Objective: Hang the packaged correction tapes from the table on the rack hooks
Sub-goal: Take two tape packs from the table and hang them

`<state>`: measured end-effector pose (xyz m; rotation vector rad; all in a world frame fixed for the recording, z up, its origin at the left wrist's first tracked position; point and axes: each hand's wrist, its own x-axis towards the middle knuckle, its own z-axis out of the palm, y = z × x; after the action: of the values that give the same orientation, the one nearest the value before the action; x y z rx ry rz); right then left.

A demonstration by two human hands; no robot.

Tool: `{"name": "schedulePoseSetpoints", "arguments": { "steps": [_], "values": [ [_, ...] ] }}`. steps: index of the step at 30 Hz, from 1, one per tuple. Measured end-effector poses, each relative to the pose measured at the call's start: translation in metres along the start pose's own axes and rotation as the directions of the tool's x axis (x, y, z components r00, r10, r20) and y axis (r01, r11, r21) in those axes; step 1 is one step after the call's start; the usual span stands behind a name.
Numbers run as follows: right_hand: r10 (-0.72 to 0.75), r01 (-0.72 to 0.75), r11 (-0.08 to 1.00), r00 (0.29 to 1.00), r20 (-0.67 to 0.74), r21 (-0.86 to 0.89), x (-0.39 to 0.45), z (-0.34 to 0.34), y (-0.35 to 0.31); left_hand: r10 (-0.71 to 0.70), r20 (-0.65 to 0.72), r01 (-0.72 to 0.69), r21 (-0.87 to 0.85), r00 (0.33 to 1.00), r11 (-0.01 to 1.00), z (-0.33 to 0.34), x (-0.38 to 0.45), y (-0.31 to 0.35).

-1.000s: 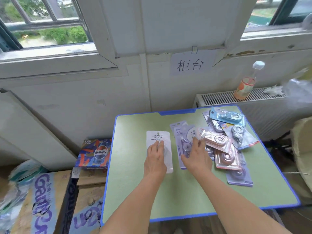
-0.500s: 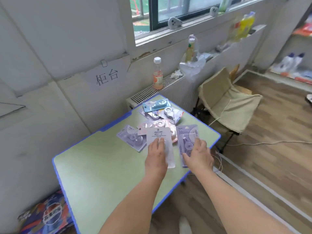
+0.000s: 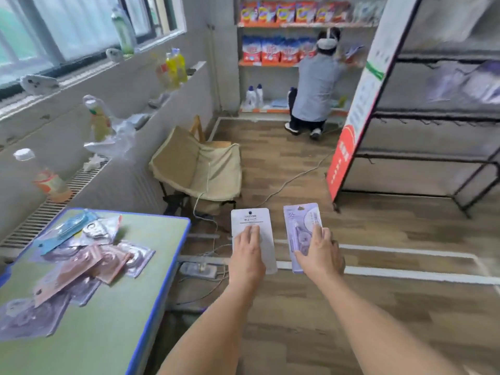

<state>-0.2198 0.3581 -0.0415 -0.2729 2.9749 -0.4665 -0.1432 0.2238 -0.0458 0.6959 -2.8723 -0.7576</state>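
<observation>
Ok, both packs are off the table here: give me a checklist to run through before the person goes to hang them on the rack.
1. Left hand holds the white pack: ok, fingers over its front.
2. Right hand holds the purple pack: ok.
3. Hang holes at the pack tops free of fingers: ok; the holes themselves cannot be made out.
4. Rack within view, ahead to the right: ok.
5. Free hooks on the rack: cannot tell, blurred.
6. Floor path clear: not ok, a cable crosses the floor towards the rack.
</observation>
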Motion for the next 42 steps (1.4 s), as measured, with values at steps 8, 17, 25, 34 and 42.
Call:
{"name": "schedulePoseSetpoints", "arguments": {
  "steps": [8, 17, 25, 34, 42],
  "values": [
    [0.200, -0.198, 0.980, 0.975, -0.098, 0.028, 0.033, -0.073, 0.181, 0.203, 0.094, -0.204, 0.003, 0.975, 0.979, 0.083, 0.012, 0.182],
    [0.405, -0.388, 0.913, 0.897, -0.174, 0.125, 0.063, -0.122, 0.332, 0.431, 0.176, -0.434, -0.025, 0.885, 0.901, 0.163, 0.032, 0.333],
    [0.496, -0.470, 0.867, 0.844, -0.204, 0.167, 0.141, -0.153, 0.412, 0.531, 0.230, -0.534, -0.058, 0.815, 0.844, 0.222, 0.100, 0.431],
    [0.518, -0.495, 0.855, 0.821, -0.239, 0.154, 0.295, -0.207, 0.466, 0.580, 0.191, -0.576, -0.081, 0.792, 0.814, 0.261, 0.250, 0.536],
    [0.508, -0.495, 0.861, 0.834, -0.217, 0.115, 0.413, -0.227, 0.503, 0.568, 0.220, -0.572, -0.049, 0.793, 0.819, 0.287, 0.355, 0.594]
  ]
}}
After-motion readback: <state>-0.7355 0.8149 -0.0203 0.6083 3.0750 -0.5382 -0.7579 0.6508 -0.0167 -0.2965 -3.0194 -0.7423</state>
